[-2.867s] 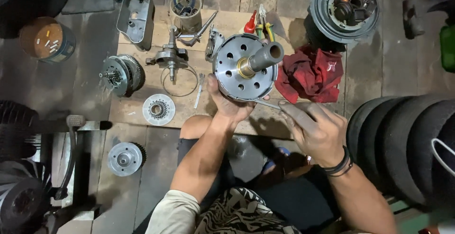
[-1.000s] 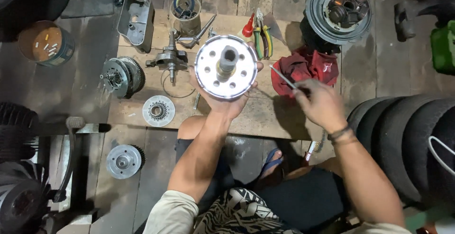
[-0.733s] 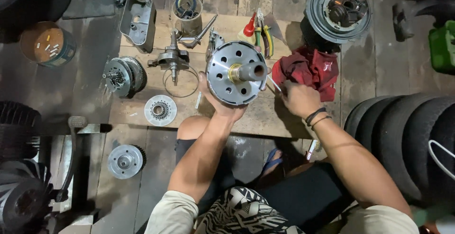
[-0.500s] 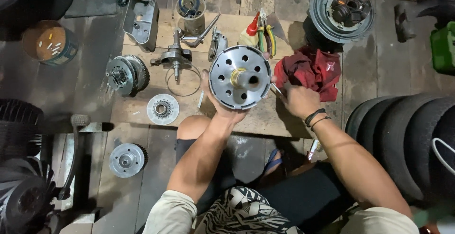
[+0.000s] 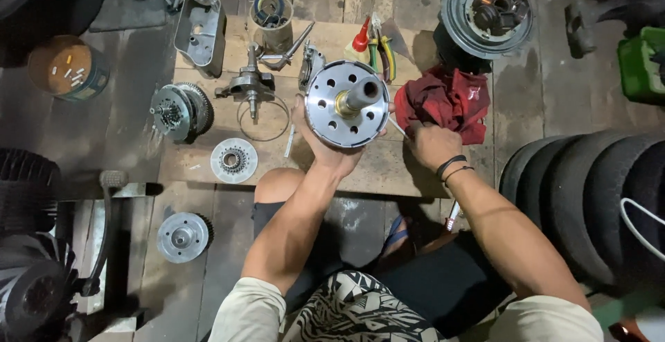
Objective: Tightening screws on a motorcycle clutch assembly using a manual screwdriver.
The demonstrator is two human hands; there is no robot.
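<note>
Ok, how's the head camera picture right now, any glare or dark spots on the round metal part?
Head view: the round drum in the left hand is sharp and evenly lit, with mild sheen only; the right hand by the red rag is clear; the frame's left edge and the tyres fall into shadow.

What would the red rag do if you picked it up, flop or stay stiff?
The red rag would probably flop: it lies crumpled in soft folds on the board. It looks light, being thin cloth. It shouldn't roll or break, though it might feel greasy among these metal parts.
</note>
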